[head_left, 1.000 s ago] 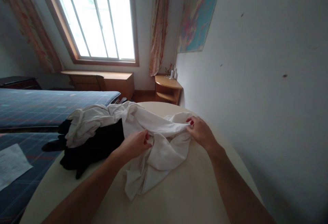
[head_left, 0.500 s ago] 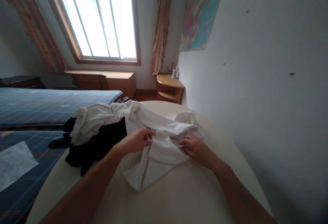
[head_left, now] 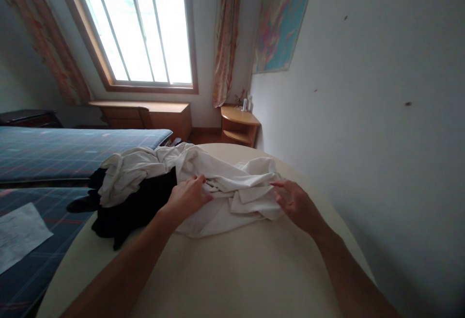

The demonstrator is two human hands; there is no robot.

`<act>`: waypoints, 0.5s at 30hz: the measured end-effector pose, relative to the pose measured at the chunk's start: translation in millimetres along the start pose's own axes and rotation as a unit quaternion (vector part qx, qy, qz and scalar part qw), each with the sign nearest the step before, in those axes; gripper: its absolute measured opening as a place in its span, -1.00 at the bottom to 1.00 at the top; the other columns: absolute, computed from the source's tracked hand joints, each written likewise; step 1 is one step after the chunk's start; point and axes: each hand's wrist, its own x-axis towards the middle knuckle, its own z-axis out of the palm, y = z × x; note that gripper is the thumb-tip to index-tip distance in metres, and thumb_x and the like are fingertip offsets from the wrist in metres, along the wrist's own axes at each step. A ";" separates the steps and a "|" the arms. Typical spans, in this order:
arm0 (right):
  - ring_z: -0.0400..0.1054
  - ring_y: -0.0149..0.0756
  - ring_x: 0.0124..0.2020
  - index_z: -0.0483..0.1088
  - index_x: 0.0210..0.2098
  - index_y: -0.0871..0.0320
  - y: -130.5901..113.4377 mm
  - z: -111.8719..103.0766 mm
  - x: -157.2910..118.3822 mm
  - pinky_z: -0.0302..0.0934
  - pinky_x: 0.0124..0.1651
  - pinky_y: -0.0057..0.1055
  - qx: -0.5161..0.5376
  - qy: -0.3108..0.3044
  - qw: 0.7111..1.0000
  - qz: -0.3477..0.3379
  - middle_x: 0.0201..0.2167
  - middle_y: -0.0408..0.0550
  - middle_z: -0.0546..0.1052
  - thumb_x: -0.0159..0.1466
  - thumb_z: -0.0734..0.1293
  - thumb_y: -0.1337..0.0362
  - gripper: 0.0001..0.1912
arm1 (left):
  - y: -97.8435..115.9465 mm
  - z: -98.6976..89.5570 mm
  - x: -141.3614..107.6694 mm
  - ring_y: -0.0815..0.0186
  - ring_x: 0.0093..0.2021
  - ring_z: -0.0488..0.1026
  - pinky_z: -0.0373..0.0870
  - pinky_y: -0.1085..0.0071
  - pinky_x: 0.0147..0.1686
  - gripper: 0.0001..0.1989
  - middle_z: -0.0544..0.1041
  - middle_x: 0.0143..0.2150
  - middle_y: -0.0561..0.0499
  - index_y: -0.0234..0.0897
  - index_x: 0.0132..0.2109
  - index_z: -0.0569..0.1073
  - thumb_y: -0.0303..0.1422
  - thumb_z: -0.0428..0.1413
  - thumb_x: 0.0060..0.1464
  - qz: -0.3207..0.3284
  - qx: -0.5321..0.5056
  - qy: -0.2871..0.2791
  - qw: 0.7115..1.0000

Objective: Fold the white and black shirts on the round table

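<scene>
A crumpled white garment [head_left: 218,214] lies across the round cream table [head_left: 232,274]; its exact kind is not clear. At its left part is my left hand [head_left: 189,196], thumb and fingers apart, close against the cloth. My right hand [head_left: 296,204] is at the garment's right end with its fingers spread, nothing gripped between them. Folds bunch up between the two hands. Left of them sits a heap of black cloth [head_left: 136,211], with more white cloth [head_left: 127,167] lying over it.
A mattress with a blue plaid cover [head_left: 72,151] is on the left, with a sheet of paper [head_left: 22,235] on it. Beyond the table stand a wooden desk [head_left: 167,109] and a corner shelf [head_left: 240,117]. The white wall [head_left: 363,163] runs along the right.
The garment's near flap, which pointed towards me, has gone over away from me, and its front edge now lies farther back. My right hand has let go of the cloth and moved right; both hands have opened.
</scene>
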 end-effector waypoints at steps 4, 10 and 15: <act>0.37 -0.11 0.07 0.42 0.05 0.06 -23.2 20.8 -2.5 0.19 0.19 -0.11 -0.009 -0.090 0.995 -0.049 0.03 0.00 0.53 0.31 0.32 0.23 -0.68 | 2.4 6.7 1.2 0.02 -0.05 0.54 0.42 0.26 -0.15 -0.61 0.54 0.01 -0.16 -0.22 0.01 0.47 -0.10 0.16 0.13 0.008 0.013 0.004 1.000; 0.37 -0.09 0.06 0.42 0.12 0.11 -21.2 38.3 0.3 0.19 0.15 -0.16 -0.074 -0.136 0.988 -0.020 0.01 0.06 0.53 0.28 0.36 0.29 -0.59 | 1.1 1.6 2.0 0.03 0.03 0.48 0.40 0.32 -0.18 -0.75 0.57 -0.05 -0.16 -0.22 -0.16 0.57 -0.30 0.00 0.26 0.005 0.033 0.065 0.997; 0.42 -0.12 -0.13 0.53 -0.17 0.09 -27.5 35.2 7.9 0.23 0.01 -0.20 -0.071 -0.125 0.990 -0.003 -0.21 0.01 0.56 0.34 0.28 0.24 -0.81 | -5.9 -5.6 10.2 0.12 -0.18 0.58 0.38 0.34 -0.21 -0.74 0.63 -0.23 -0.08 -0.18 -0.11 0.54 -0.25 -0.02 0.27 -0.022 -0.047 0.046 0.998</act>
